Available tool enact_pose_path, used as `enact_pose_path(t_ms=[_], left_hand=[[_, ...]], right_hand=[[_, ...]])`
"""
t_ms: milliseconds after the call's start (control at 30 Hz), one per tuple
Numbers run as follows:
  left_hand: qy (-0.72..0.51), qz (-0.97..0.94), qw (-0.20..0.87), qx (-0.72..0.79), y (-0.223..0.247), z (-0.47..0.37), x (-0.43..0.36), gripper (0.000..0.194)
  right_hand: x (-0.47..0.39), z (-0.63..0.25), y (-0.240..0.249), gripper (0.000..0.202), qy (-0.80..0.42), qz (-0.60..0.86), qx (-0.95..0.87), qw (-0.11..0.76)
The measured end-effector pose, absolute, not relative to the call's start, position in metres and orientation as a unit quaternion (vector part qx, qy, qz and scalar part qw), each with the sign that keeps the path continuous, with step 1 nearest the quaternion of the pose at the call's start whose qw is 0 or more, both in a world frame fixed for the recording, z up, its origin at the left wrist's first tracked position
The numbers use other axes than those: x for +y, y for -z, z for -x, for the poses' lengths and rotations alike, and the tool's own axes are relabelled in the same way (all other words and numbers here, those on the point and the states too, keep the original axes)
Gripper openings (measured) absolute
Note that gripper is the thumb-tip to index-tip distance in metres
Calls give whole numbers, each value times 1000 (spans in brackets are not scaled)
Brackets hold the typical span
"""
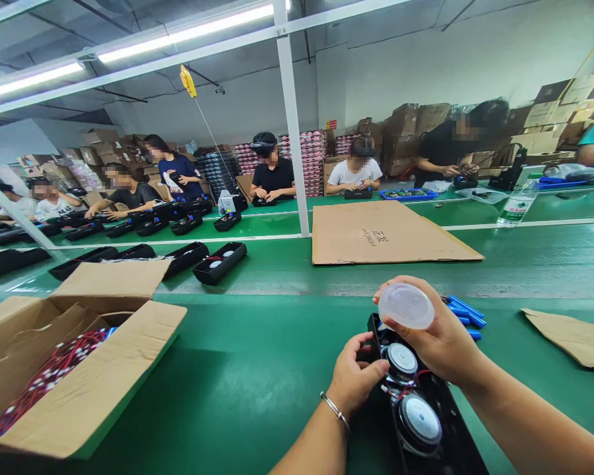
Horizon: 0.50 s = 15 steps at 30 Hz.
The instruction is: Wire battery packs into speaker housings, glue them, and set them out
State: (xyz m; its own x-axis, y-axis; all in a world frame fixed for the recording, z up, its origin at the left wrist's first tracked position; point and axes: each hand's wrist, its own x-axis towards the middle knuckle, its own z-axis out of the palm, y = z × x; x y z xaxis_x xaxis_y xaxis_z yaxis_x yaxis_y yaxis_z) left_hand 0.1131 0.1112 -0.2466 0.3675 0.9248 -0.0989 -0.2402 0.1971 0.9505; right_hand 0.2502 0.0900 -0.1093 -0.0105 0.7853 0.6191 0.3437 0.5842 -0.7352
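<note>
A black speaker housing (455,415) lies open in front of me, with two round speaker drivers (420,419) and red and black wires inside. My left hand (355,373) grips its left edge, thumb beside the upper driver (402,359). Above the far end, my right hand (440,330) is closed around a translucent white round plastic container (406,306), its flat round end facing me. That container and the hand hide part of the housing's far end. Several blue cylindrical cells (465,311) lie on the green bench just beyond my right hand.
An open cardboard box (94,389) of red-wired parts stands left. A cardboard sheet (386,234), a water bottle (519,201) and a brown cardboard piece (574,336) lie or stand around. More black housings (220,262) line the bench (257,369); several people work opposite.
</note>
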Motion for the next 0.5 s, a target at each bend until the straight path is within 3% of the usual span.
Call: enact_pose_path(t_ms=[500], left_hand=[[-412, -475, 675, 387, 239, -112, 109, 66]], right_hand=[[84, -253, 110, 45, -218, 416, -666, 579]])
